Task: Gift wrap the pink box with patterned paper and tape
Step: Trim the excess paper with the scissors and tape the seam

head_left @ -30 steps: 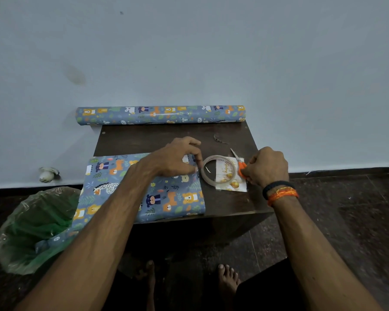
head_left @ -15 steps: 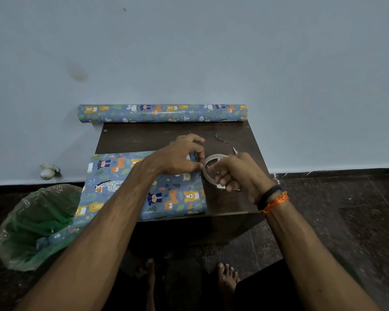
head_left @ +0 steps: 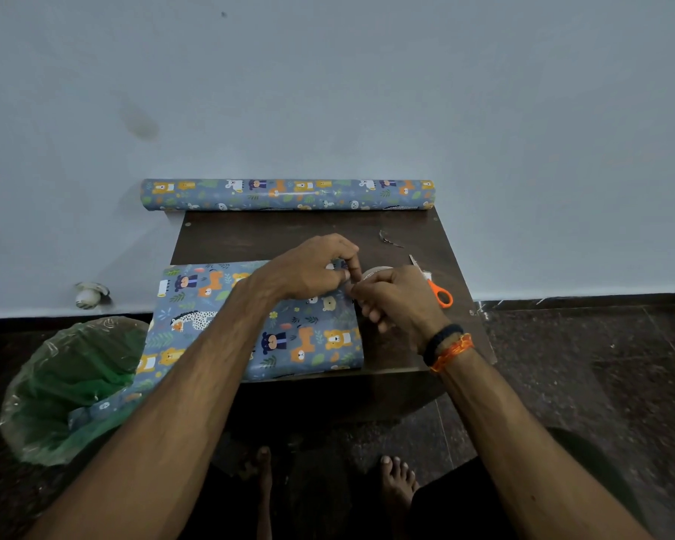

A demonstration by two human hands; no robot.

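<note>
The box is fully covered by blue animal-patterned paper and lies on the left half of the small dark table; no pink shows. My left hand sits at the box's far right corner, its curled fingers pinching the paper fold there. My right hand grips the clear tape roll, mostly hidden under its fingers, right beside the box's right edge. The fingertips of both hands nearly meet.
A roll of the same paper lies along the table's back edge against the wall. Orange-handled scissors rest right of my right hand. A green-lined bin stands on the floor to the left, with a paper offcut hanging in it.
My right hand left the scissors, took up the tape roll and carried it left to my left hand's fingertips. The left hand stayed on the box's corner.
</note>
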